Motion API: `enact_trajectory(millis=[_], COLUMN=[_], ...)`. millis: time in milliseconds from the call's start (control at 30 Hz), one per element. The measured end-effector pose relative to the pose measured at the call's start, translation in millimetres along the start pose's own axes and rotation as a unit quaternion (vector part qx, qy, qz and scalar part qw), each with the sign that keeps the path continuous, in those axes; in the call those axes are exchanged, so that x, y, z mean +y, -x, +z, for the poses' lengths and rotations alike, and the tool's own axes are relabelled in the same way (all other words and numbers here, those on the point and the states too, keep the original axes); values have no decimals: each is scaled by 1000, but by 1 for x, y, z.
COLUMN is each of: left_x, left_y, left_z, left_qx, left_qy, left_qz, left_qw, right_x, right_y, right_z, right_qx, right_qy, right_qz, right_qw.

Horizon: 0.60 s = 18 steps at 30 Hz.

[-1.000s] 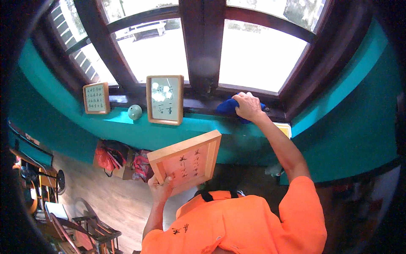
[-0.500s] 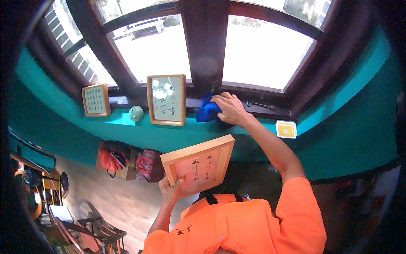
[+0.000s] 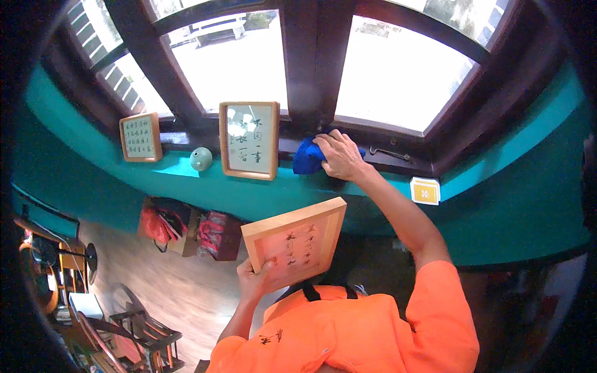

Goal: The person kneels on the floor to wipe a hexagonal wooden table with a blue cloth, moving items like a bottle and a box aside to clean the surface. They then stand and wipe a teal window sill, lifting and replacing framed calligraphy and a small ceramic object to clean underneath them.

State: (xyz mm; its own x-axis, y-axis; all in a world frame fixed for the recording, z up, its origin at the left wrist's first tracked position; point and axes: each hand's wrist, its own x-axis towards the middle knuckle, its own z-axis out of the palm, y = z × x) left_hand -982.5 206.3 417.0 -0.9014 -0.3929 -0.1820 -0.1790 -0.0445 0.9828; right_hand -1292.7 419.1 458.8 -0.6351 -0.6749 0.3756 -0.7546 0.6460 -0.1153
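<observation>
My left hand grips the lower left corner of a light wooden picture frame, which is tilted in front of my chest and carries brushed dark characters. Ahead, my right hand is closed on a bunched blue cloth that rests against the dark window sill. Left of the cloth stands a larger framed piece of calligraphy, upright on the green ledge. To its left sit a round pale green ornament and a smaller calligraphy frame.
A metal window hook lies on the sill right of my hand. Beyond it is a yellow and white card stack. Below the ledge stand boxes with red bags. Wooden chairs and a dark fan are at the lower left.
The view has shifted slightly. My right hand and the blue cloth have moved a little along the sill, and the cloth's folds differ. My left hand keeps the frame nearly still.
</observation>
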Motion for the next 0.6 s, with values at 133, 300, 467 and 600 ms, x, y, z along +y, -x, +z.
enact_trajectory(millis=[133,300,467,600], left_x=[-3,-28,-16,-18], left_y=[1,9,11,1], left_z=[1,-14,-1,9], left_qx=[-20,-4,17,-9], left_qy=[-9,-36,28,10], left_qz=[44,76,34,40], left_qw=[999,996,999,999], right_x=[9,19,3,-1], right_y=[11,13,6,1], right_z=[-7,-54,-25,8], right_qx=[-30,-122,84,-14], right_qy=[30,77,-31,-6], right_qz=[57,134,-29,45], right_qw=[997,980,996,999])
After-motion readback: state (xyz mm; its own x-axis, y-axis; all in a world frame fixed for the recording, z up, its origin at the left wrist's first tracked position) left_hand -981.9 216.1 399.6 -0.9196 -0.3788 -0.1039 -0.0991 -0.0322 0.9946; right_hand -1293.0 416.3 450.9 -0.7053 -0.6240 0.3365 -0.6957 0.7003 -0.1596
